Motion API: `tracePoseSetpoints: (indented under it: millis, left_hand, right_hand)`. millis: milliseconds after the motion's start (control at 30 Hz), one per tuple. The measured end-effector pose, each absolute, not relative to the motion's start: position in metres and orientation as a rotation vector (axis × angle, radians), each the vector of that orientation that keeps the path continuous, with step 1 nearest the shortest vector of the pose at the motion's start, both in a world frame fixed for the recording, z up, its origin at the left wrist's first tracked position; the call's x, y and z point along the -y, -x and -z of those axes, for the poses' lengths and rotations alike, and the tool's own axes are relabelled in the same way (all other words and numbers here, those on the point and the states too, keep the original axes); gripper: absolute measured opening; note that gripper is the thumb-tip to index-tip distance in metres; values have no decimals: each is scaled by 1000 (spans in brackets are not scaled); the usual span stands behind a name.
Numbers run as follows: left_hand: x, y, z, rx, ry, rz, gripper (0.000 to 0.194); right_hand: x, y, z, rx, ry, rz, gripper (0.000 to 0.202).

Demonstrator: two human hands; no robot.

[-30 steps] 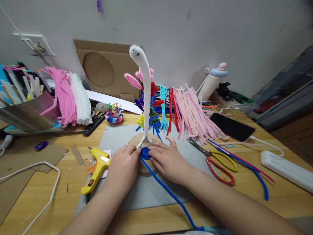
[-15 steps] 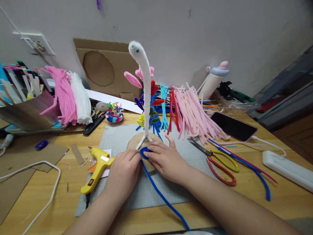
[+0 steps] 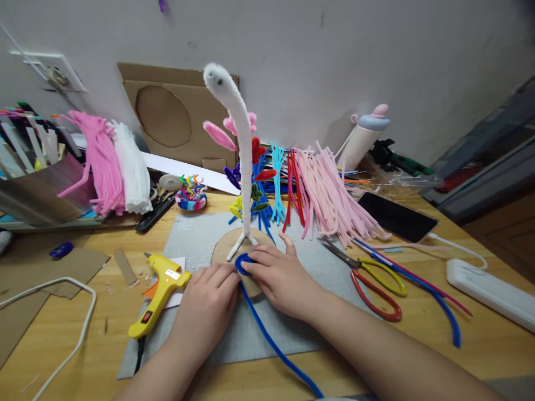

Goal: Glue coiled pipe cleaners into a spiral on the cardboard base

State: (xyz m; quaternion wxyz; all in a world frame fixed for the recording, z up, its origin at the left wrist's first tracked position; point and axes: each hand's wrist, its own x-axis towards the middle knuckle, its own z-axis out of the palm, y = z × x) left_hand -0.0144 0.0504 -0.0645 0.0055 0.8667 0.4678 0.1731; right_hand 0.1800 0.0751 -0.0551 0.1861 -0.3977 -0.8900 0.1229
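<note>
A blue pipe cleaner is wound into a small flat coil at one end, over a round tan base, and its loose tail runs down towards me. My right hand holds the coil under its fingertips from the right. On the left, my left hand has curled fingers closed at the coil's edge, where the tail leaves it; the fingertips are partly hidden. Rising from the base is a white fuzzy stem with a bent top, dark eye-like spots and forked feet. Coloured fuzzy petals show beside it.
A yellow glue gun lies left of my hands, scissors to the right. Behind are pink pipe cleaner bundles and a cardboard piece. A phone and power strip lie at right.
The view has shifted slightly, so most things sit a little further left. Both hands stay at the blue coil on the base, with little visible change in their grip.
</note>
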Motion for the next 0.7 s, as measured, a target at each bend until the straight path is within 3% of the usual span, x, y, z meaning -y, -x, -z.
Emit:
tracePoseSetpoints:
  millis: [367, 700]
  left_hand:
    - [-47, 17, 64, -1553, -2449, -680, 16]
    - [-40, 9, 60, -1484, -2659, -671, 20]
  right_hand:
    - [-75, -180, 54, 2498, 1125, -386, 30]
    - [-72, -180, 58, 2489, 1117, -372, 33]
